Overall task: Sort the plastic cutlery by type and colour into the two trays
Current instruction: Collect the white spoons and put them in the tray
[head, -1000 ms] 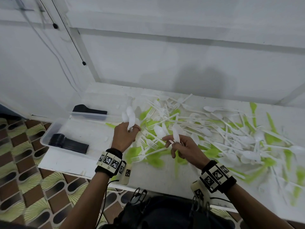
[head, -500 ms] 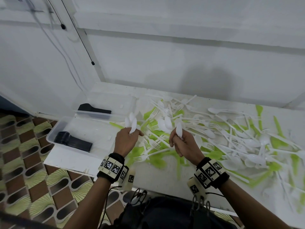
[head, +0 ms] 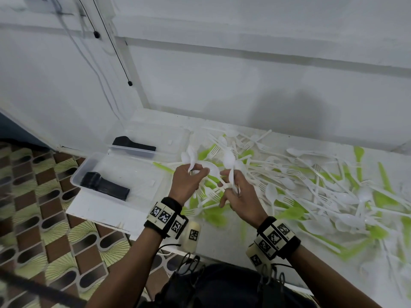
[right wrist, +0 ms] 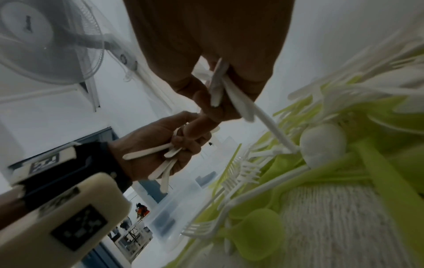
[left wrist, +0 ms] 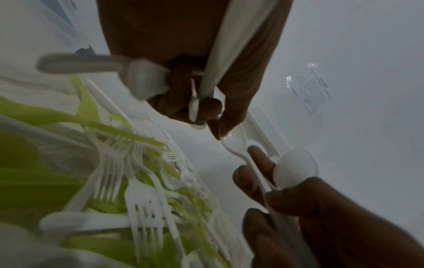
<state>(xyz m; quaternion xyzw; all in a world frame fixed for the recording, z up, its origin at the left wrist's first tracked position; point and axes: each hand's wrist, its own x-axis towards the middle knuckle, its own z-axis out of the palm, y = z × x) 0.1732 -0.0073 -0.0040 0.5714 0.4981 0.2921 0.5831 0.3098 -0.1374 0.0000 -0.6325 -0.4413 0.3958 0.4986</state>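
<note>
Two see-through plastic trays point(head: 93, 167) sit side by side. Each tray has one stack of black plastic cutlery point(head: 104, 185). Two hands are up, the left hand point(head: 186, 183) and the right hand point(head: 240, 196). The loose white and green plastic cutlery point(head: 311, 185) is too many to count.

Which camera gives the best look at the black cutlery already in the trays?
The head view. It shows a black stack in the near tray and another black stack in the far tray, both unobstructed. The right wrist view shows only a blurred dark patch inside a clear tray. The left wrist view shows none.
</note>
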